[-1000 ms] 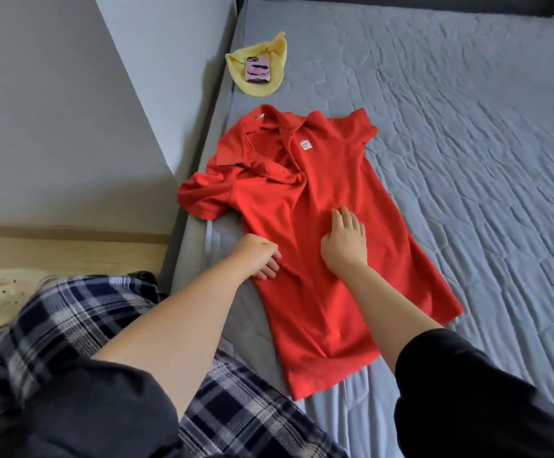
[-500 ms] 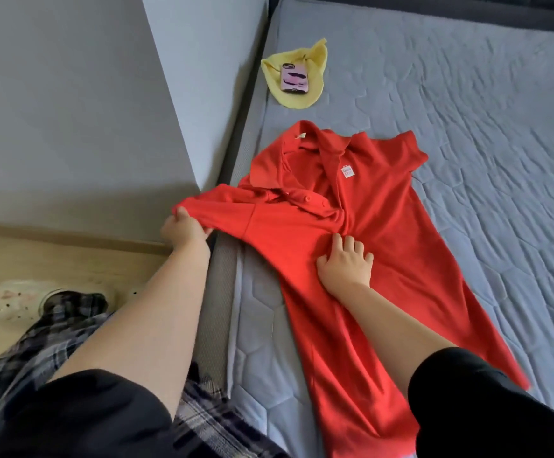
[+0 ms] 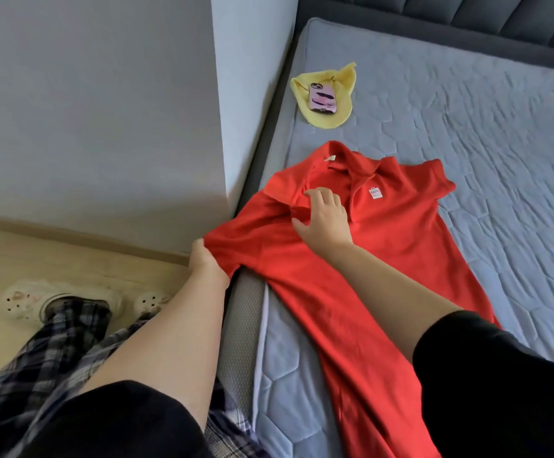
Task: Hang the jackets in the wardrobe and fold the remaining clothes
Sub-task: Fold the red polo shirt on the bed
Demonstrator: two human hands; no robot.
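Closest to us are our own black short sleeves [image 3: 500,385] and the navy-and-white plaid trousers [image 3: 54,352], with white perforated foam clogs [image 3: 31,300] planted on the pale wooden floor [image 3: 70,256] down at the left.

Our left hand [image 3: 207,261] hangs just off the near-left edge of the bed, fingers curled around the end of one short sleeve of the bright red cotton polo shirt [image 3: 384,276], so that sleeve sticks out past the mattress edge over the floor. Our right hand [image 3: 326,219] sits on the chest of the same shirt, just below the collar. Its fingers are bent and bunching up a small ridge of red fabric beside the button placket, so it's pinching the cloth rather than lying flat.

The shirt itself lies front-up on the grey-blue quilted mattress [image 3: 483,143], collar pointing away from us and the hem running back toward our right arm, which covers the lower part. There's a small white tag with red print [image 3: 375,193] on the chest right of the placket. The far sleeve lies flat on the mattress.

Further up the bed, well apart from the shirt, there's a crumpled pale yellow cloth [image 3: 328,117] with a smartphone in a pink case with dark squiggles [image 3: 322,98] lying on top of it, back side up.

A grey wall corner [image 3: 169,110] butts up against the left side of the bed, and the dark grey padded headboard [image 3: 467,18] runs along the far end.
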